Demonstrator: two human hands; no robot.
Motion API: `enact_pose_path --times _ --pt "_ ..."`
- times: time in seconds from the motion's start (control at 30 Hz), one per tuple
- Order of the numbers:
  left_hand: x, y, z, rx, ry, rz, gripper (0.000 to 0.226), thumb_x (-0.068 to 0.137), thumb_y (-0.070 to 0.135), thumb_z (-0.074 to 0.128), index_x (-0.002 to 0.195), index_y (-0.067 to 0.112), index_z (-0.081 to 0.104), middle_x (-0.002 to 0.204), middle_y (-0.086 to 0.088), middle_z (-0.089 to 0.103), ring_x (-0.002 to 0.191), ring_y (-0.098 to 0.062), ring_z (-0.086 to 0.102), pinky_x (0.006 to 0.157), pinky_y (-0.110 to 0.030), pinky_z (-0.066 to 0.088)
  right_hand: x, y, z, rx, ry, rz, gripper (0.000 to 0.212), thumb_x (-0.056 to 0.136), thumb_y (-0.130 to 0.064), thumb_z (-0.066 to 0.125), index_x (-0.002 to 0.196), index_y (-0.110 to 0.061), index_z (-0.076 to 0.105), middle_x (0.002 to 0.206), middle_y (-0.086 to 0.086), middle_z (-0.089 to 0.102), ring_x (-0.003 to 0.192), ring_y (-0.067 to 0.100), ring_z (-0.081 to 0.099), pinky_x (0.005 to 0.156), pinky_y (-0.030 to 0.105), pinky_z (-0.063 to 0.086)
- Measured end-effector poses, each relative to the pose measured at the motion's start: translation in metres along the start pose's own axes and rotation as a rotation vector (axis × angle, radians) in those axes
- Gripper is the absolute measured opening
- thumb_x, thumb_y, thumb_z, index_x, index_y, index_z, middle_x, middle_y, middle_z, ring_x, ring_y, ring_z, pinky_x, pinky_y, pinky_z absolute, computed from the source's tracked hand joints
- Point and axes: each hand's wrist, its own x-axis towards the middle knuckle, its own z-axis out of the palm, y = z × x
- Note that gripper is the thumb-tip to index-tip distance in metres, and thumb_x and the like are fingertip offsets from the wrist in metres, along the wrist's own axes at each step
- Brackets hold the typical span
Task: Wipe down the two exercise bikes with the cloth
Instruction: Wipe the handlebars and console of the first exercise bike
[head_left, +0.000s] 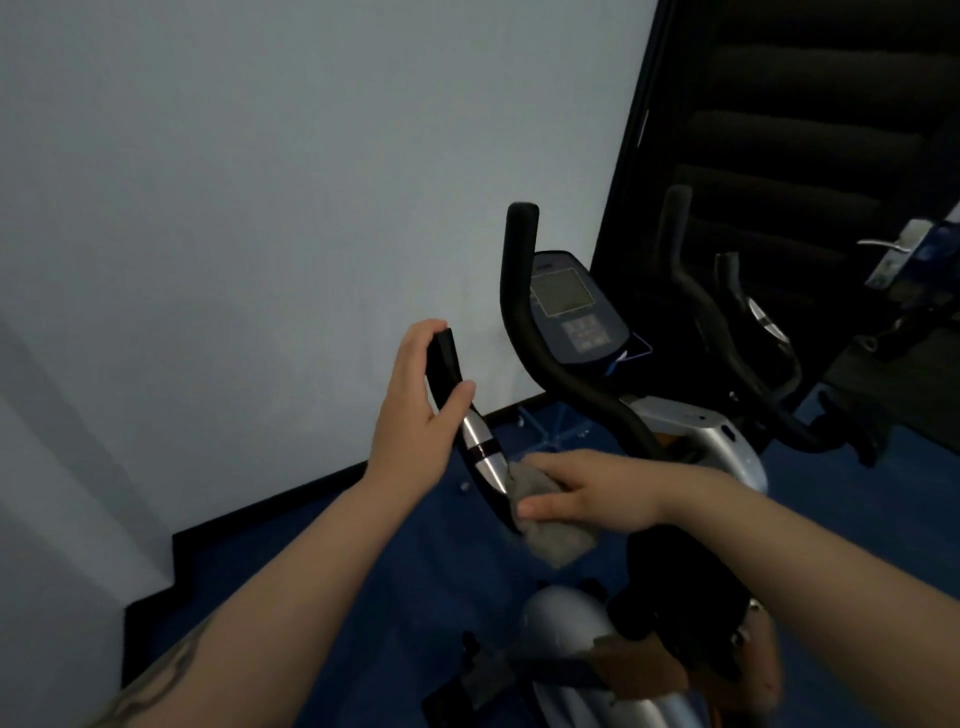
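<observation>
Left hand (415, 410) grips the upper end of the near bike's left handlebar (470, 431), fingers and thumb curled round the black grip. Right hand (587, 493) presses the grey cloth (558, 535) against the same bar lower down, just below the silver sensor band (482, 452); fingers lie over the cloth, bunching it, thumb underneath.

Risks, as judged:
- Cloth is wadded, not wrapped round the tube, so the far side of the bar may go unwiped.
- The loose lower fold hangs free and could slip out if the stroke is fast.
- The bar curves, so a straight stroke would lift off it at the bend.
- The console (571, 312) and the second bike (737, 332) to the right look untouched; easily skipped.

Materials: grip is matte black, probably foam or rubber; sensor band is polished metal, tapered; cloth is soft, fuzzy and crumpled; bike shroud (696, 431) is smooth silver plastic; floor (322, 582) is blue carpet.
</observation>
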Motion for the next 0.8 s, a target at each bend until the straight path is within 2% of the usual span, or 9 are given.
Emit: enact_pose_path --times 0.1,0.17,0.23,0.4,0.47,0.53,0.6,0.7,0.8 --pt "-0.007 0.005 0.017 0.050 0.055 -0.055 0.077 0.090 0.014 0.063 0.151 0.024 0.018 0.157 0.005 0.020 0.143 -0.005 0.021 0.116 -0.021 0.020 0.010 -0.007 0.006 0.028 0.042 -0.005 0.032 0.092 -0.053 0.054 0.103 -0.023 0.053 0.098 -0.006 0.062 0.090 0.010 0.060 0.084 0.030 0.049" --pt "-0.019 0.008 0.027 0.073 0.077 -0.085 0.085 0.093 0.013 0.061 0.154 0.025 0.002 0.162 0.006 0.002 0.147 -0.002 0.004 0.119 -0.019 0.008 0.011 0.000 0.010 0.081 0.024 -0.024 0.025 0.093 -0.051 0.055 0.101 -0.028 0.053 0.097 -0.009 0.062 0.089 0.007 0.061 0.082 0.028 0.050" --pt "-0.033 0.011 0.036 0.028 0.088 -0.124 0.082 0.098 0.018 0.055 0.154 0.026 -0.004 0.162 0.010 -0.004 0.147 0.002 0.000 0.117 -0.015 0.004 -0.001 0.009 -0.002 -0.009 -0.069 -0.043 0.013 0.092 -0.047 0.058 0.095 -0.036 0.053 0.093 -0.011 0.062 0.086 0.004 0.060 0.079 0.024 0.048" --pt "-0.039 0.015 0.046 -0.011 0.140 -0.225 0.072 0.102 0.024 0.046 0.153 0.032 -0.005 0.161 0.015 -0.003 0.145 0.006 0.002 0.108 0.000 0.005 -0.011 0.030 -0.036 -0.185 -0.133 -0.063 0.020 0.095 -0.035 0.060 0.104 -0.017 0.060 0.094 -0.006 0.059 0.090 0.011 0.057 0.081 0.027 0.043" --pt "-0.040 0.017 0.049 -0.012 0.155 -0.247 0.069 0.102 0.025 0.044 0.152 0.033 -0.003 0.161 0.015 0.000 0.143 0.008 0.005 0.106 0.002 0.006 -0.002 0.029 -0.024 -0.174 -0.121 -0.091 0.013 0.098 -0.036 0.053 0.095 -0.023 0.055 0.088 -0.009 0.055 0.088 0.013 0.056 0.083 0.032 0.044" --pt "-0.042 0.018 0.051 -0.009 0.172 -0.255 0.068 0.102 0.026 0.044 0.151 0.035 -0.002 0.160 0.015 0.005 0.142 0.010 0.009 0.105 0.003 0.008 0.003 0.029 -0.012 -0.142 -0.096 -0.137 0.018 0.099 -0.044 0.046 0.086 -0.032 0.048 0.086 -0.009 0.055 0.087 0.014 0.057 0.085 0.038 0.046" --pt "-0.043 0.019 0.050 0.001 0.182 -0.264 0.067 0.102 0.027 0.044 0.150 0.039 -0.001 0.157 0.019 0.009 0.138 0.016 0.012 0.105 0.002 0.011 -0.002 0.034 -0.014 -0.179 -0.102 -0.205 0.025 0.096 -0.054 0.044 0.090 -0.030 0.049 0.091 -0.006 0.057 0.088 0.013 0.058 0.087 0.041 0.048" --pt "-0.047 0.022 0.052 0.000 0.193 -0.309 0.065 0.103 0.029 0.043 0.149 0.042 0.000 0.153 0.024 0.012 0.136 0.018 0.014 0.106 0.000 0.013 -0.013 0.044 -0.025 -0.318 -0.160 -0.265 0.033 0.093 -0.056 0.049 0.106 -0.025 0.049 0.101 -0.004 0.054 0.094 0.013 0.056 0.089 0.039 0.046" --pt "-0.055 0.027 0.062 0.007 0.231 -0.338 0.061 0.104 0.027 0.040 0.150 0.039 0.002 0.153 0.023 0.013 0.134 0.019 0.017 0.103 0.003 0.013 -0.009 0.035 -0.020 -0.378 -0.179 -0.270 0.034 0.094 -0.056 0.047 0.101 -0.023 0.047 0.093 -0.005 0.053 0.089 0.014 0.055 0.081 0.036 0.044"
